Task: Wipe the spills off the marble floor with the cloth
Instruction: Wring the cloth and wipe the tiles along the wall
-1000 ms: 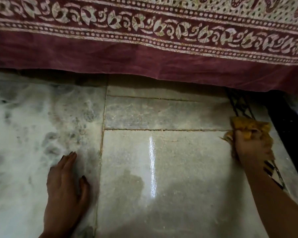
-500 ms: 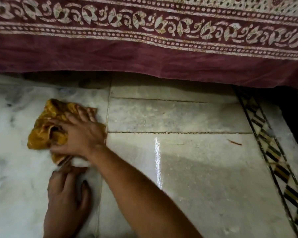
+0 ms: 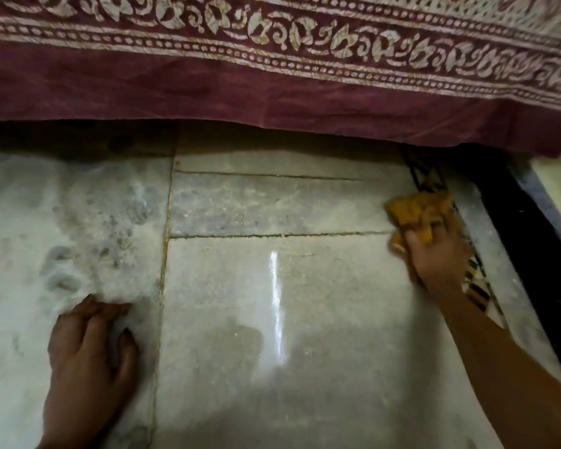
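The marble floor (image 3: 272, 319) fills the view, pale grey slabs with thin joints and a bright streak of reflected light. A crumpled yellow cloth (image 3: 415, 210) lies pressed on the floor at the right, beside a patterned inlay strip. My right hand (image 3: 438, 257) grips the cloth from behind, fingers curled into it. My left hand (image 3: 88, 348) rests flat on the floor at the lower left, fingers together, holding nothing. A dull, darker damp patch (image 3: 230, 348) shows on the middle slab.
A maroon bedsheet (image 3: 272, 76) with a cream leaf border hangs down along the far side, shadowing the floor under it. A black-and-cream inlay strip (image 3: 476, 286) and a dark skirting band (image 3: 531, 254) run along the right.
My right hand has swept the cloth from the left slab, just above my left hand, back across to the far right by the inlay strip. My left hand stays planted.
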Tool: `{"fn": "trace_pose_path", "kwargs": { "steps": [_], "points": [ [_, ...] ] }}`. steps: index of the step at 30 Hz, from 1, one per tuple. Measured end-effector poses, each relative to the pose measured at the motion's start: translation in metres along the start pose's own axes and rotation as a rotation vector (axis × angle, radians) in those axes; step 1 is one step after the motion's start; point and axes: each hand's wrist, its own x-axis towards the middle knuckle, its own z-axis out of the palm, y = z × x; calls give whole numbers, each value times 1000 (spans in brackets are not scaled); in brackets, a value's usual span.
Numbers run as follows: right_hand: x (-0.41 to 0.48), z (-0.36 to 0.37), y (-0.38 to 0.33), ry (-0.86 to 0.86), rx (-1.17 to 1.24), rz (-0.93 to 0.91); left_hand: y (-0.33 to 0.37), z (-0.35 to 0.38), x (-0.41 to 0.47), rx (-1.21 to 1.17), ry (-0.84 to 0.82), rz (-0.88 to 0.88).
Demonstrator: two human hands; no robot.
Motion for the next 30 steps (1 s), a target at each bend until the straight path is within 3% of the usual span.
{"fn": "trace_pose_path", "kwargs": {
  "steps": [5, 8, 10, 13, 18, 20, 23, 25, 27, 30],
  "points": [
    [-143, -27, 95, 31, 1, 140, 2, 2, -1, -35, -73, -43],
    [-217, -19, 83, 32, -32, 239, 5, 0, -5, -70, -86, -63],
    [-253, -13, 52, 10, -7, 192, 8, -3, -5, -102, -95, -64],
    [-304, -5, -16, -5, 55, -32, 6, -6, -4, -188, -104, -56],
    [-405, 45, -132, -174, 133, -612, -3, -14, -4, -551, -62, -215],
    [-419, 52, -151, -132, 74, -807, -1, -19, -2, -619, -81, -237],
    [-390, 32, -142, -85, 117, -1031, 0, -24, -2, -526, -126, -202],
    [-355, 14, -111, -134, 238, -938, -1, -26, -5, -443, -162, -169],
    [-315, -1, -66, -60, 314, -639, 2, -26, -7, -378, -185, -108],
    [-273, -26, 25, -35, 179, -176, 12, -28, -8, -308, -205, 5]
  ]
}}
